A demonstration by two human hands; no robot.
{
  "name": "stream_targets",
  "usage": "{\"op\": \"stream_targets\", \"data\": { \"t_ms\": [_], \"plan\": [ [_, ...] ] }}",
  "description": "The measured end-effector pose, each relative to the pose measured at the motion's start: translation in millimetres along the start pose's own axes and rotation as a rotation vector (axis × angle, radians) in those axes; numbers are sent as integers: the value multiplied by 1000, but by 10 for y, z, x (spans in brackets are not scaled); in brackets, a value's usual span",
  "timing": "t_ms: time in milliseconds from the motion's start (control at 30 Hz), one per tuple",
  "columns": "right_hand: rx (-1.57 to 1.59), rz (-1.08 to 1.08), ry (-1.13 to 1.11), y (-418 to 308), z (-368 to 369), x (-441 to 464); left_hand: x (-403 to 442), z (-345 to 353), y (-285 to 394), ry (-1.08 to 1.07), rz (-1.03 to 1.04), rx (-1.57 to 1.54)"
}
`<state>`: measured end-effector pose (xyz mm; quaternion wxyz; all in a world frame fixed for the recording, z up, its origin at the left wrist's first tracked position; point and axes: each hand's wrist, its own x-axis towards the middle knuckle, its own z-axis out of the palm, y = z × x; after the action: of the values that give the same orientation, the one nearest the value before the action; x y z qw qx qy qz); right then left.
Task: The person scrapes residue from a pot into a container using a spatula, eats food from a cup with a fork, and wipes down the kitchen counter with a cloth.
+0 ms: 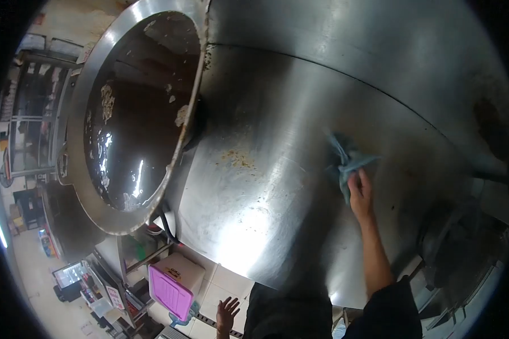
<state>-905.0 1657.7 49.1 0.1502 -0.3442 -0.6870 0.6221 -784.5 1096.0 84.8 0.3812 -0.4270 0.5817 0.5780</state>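
Observation:
My right hand (361, 194) grips a blue-green cloth (348, 158) over the stainless steel table (300, 118). The cloth is bunched, with loose corners spread out, and its edges are a little blurred. Whether it presses on the metal I cannot tell. Low in the view, beyond the table's front edge, my left hand (228, 311) hangs with fingers spread and nothing in it. Brown-yellow crumbs or stains (237, 159) mark the steel to the left of the cloth.
A large round pan (113, 217) of dark liquid with floating bits stands at the left. Below it, a bin with a pink lid (171, 291) sits on the tiled floor. Shelving (34, 118) lines the far left, and a dark round object (452, 243) is at the right.

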Motion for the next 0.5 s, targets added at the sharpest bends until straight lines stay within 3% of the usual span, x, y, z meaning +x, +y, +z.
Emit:
{"op": "stream_targets", "data": {
  "t_ms": [67,133,167,200,267,300,333,400,500],
  "plan": [
    [-996,-563,-47,31,83,348,5,-151,-121,11,-15,1],
    [-1079,-589,-82,113,254,584,-52,-232,-221,43,-44,-32],
    [-1019,-609,10,107,346,821,-30,-460,-482,-70,168,443],
    [-961,-614,95,113,437,1067,-139,-446,-525,-68,172,386],
    [-1023,-657,244,79,681,1682,-157,-630,-753,-111,-29,69],
    [-1033,-688,271,34,849,1999,-79,-922,-1000,-229,24,475],
    [-1041,-717,299,-14,1050,2267,-226,-811,-974,-209,269,912],
    [-1053,-768,215,-215,1515,2599,-387,-413,-705,91,-154,33],
    [-818,-934,204,-184,2159,2844,-378,-190,-400,115,-179,-97]
  ]
}}
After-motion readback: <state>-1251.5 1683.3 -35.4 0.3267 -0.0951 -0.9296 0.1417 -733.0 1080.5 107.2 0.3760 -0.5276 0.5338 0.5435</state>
